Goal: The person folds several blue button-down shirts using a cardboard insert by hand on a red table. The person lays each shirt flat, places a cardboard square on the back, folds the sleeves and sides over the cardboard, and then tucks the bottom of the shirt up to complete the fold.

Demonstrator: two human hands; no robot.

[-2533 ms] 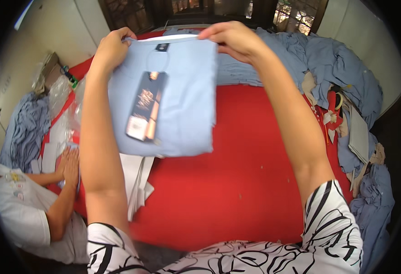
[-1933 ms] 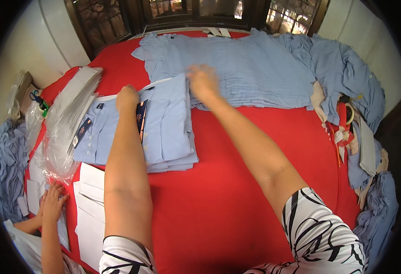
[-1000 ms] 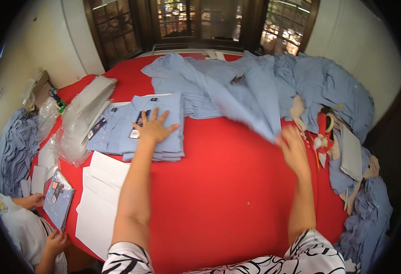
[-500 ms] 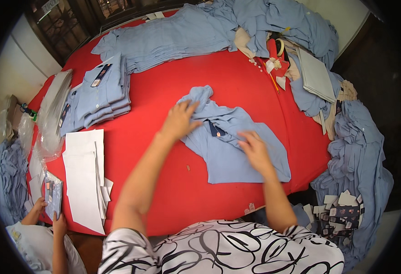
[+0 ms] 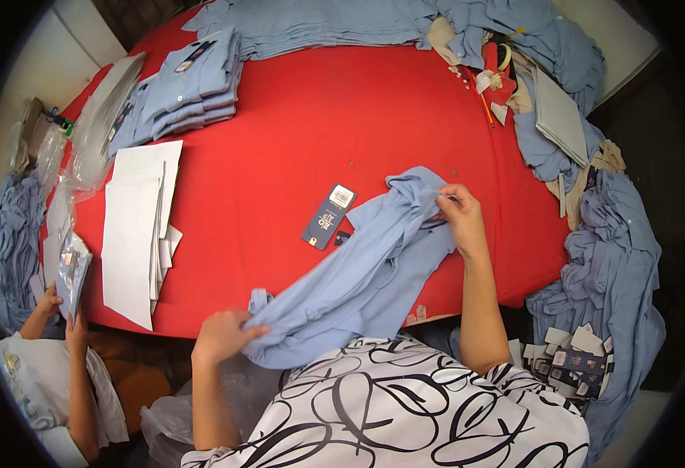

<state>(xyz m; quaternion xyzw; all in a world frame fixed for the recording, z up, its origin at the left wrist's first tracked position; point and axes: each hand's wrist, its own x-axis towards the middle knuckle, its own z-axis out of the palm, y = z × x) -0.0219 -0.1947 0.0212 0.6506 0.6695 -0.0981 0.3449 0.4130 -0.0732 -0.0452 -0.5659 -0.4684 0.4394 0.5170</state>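
A light blue shirt stretches diagonally between my hands, partly on the red table and partly over its front edge against my body. My left hand pinches its lower left end near a cuff. Up at the right, my right hand grips the bunched cloth at the other end between thumb and fingers. Beside the shirt lies a dark blue hang tag with a white sticker. A small black label shows at the shirt's edge next to it.
White card sheets lie at the left, with folded shirts and clear plastic bags beyond. Shirt piles line the far edge. Tags heap at the lower right. At lower left, a co-worker's hands hold a bagged shirt.
The shirt has been turned and drawn toward me, with both hands now gripping it. My left hand came down toward the table's front edge. The hang tag now lies flat on the red cloth.
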